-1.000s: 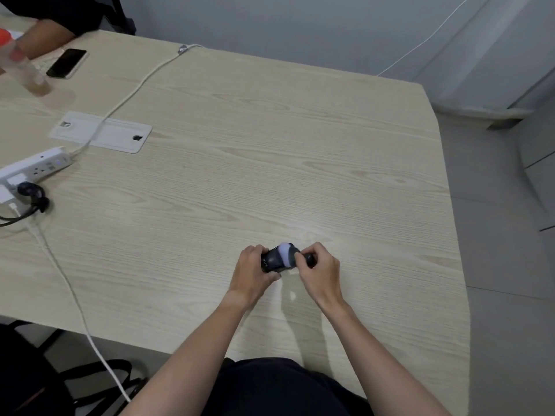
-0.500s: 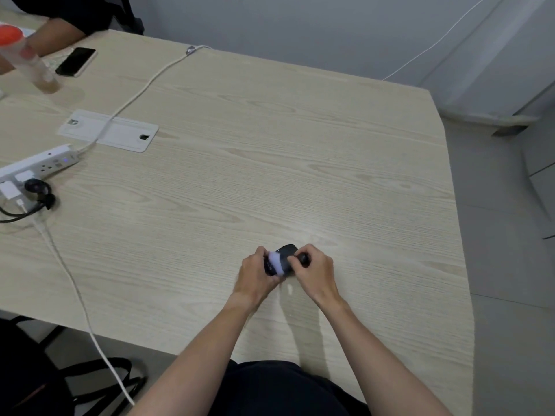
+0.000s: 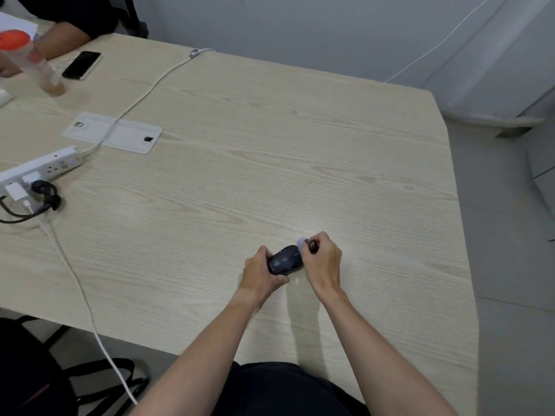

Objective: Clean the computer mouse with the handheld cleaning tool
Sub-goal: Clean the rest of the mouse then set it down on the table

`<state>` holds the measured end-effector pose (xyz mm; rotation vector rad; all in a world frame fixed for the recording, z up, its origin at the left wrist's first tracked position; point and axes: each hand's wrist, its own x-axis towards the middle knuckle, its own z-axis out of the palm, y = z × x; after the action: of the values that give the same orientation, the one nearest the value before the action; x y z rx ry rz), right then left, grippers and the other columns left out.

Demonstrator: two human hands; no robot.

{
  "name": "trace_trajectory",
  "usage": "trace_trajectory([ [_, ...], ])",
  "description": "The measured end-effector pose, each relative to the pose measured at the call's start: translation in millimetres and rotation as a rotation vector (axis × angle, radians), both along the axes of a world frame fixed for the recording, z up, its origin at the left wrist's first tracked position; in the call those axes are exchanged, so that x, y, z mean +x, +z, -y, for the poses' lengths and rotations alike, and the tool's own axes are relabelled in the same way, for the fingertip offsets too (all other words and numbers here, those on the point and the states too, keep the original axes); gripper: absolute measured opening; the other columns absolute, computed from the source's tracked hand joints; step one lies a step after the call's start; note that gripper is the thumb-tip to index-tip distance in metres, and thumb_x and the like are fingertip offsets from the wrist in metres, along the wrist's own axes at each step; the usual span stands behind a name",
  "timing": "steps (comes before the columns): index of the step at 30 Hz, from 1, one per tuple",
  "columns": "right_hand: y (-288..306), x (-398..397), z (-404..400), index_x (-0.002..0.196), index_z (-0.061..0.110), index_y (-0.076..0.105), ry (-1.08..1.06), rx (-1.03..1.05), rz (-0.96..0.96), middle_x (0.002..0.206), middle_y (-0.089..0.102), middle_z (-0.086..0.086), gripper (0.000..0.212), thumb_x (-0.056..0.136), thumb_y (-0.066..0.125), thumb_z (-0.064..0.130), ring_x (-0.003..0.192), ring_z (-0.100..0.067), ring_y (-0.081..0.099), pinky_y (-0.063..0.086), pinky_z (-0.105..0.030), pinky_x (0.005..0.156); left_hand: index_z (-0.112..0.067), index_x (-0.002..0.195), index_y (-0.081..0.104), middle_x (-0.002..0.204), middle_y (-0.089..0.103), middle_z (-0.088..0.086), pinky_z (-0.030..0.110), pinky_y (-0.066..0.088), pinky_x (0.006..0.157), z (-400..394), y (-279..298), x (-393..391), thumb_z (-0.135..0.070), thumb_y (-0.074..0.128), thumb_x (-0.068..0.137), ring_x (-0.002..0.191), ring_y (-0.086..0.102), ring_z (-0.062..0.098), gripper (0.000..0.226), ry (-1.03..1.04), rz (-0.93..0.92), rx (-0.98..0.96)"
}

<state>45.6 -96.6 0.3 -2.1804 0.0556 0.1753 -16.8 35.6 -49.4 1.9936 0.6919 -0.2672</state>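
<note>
A black computer mouse (image 3: pixel 285 259) lies on the pale wooden table (image 3: pixel 270 151), near its front edge. My left hand (image 3: pixel 260 273) grips the mouse from its left end, fingers wrapped around both sides. My right hand (image 3: pixel 322 261) is closed around a small dark cleaning tool (image 3: pixel 307 244) with a pale round head. The head sits at the mouse's far right end, touching it or just off it. Most of the tool's handle is hidden in my fist.
A white power strip (image 3: pixel 39 168) with plugs and cables lies at the left. A white cable flap (image 3: pixel 112 132) is set into the table behind it. At the far left are a phone (image 3: pixel 81 65), an orange-lidded bottle (image 3: pixel 31 61) and another person's arm (image 3: pixel 64 37).
The tool's pale head has swept from the mouse's left part across to its far right end. The mouse's black top is now fully uncovered. My left hand kept its hold.
</note>
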Motion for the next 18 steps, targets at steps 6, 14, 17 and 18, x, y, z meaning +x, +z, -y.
trace_trajectory([
  [6, 4, -4, 8, 0.075, 0.013, 0.067, 0.112, 0.093, -0.070, 0.069, 0.067, 0.005, 0.008, 0.081, 0.073, 0.015, 0.062, -0.004, 0.058, 0.045, -0.012, 0.056, -0.022, 0.085, 0.048, 0.085, 0.064, 0.001, 0.037, 0.058, 0.061, 4, 2, 0, -0.036, 0.085, 0.055, 0.069, 0.064, 0.018, 0.050, 0.016, 0.014, 0.018],
  [14, -18, -25, 38, 0.075, 0.014, 0.054, -0.049, -0.014, 0.002, 0.068, 0.057, 0.002, 0.019, 0.091, 0.065, 0.013, 0.062, -0.009, 0.052, 0.038, -0.017, 0.057, -0.022, 0.085, 0.050, 0.081, 0.065, -0.001, 0.038, 0.058, 0.062, 3, 6, -1, -0.035, 0.079, 0.055, 0.068, 0.064, 0.018, 0.044, 0.006, 0.001, 0.032],
  [17, -18, -32, 38, 0.076, 0.013, 0.056, 0.108, 0.021, 0.046, 0.066, 0.058, 0.003, 0.018, 0.088, 0.069, 0.009, 0.060, -0.010, 0.055, 0.041, -0.013, 0.054, -0.019, 0.086, 0.051, 0.080, 0.063, -0.003, 0.031, 0.054, 0.056, 5, 11, 1, -0.036, 0.081, 0.057, 0.065, 0.061, 0.014, 0.045, 0.015, -0.005, 0.036],
  [18, -19, -34, 37, 0.077, 0.013, 0.056, 0.168, 0.010, 0.043, 0.066, 0.059, 0.004, 0.017, 0.087, 0.069, 0.009, 0.061, -0.011, 0.056, 0.041, -0.014, 0.054, -0.017, 0.086, 0.051, 0.079, 0.061, -0.003, 0.028, 0.050, 0.053, 6, 13, 2, -0.037, 0.082, 0.058, 0.063, 0.058, 0.013, 0.046, 0.021, -0.006, 0.036],
])
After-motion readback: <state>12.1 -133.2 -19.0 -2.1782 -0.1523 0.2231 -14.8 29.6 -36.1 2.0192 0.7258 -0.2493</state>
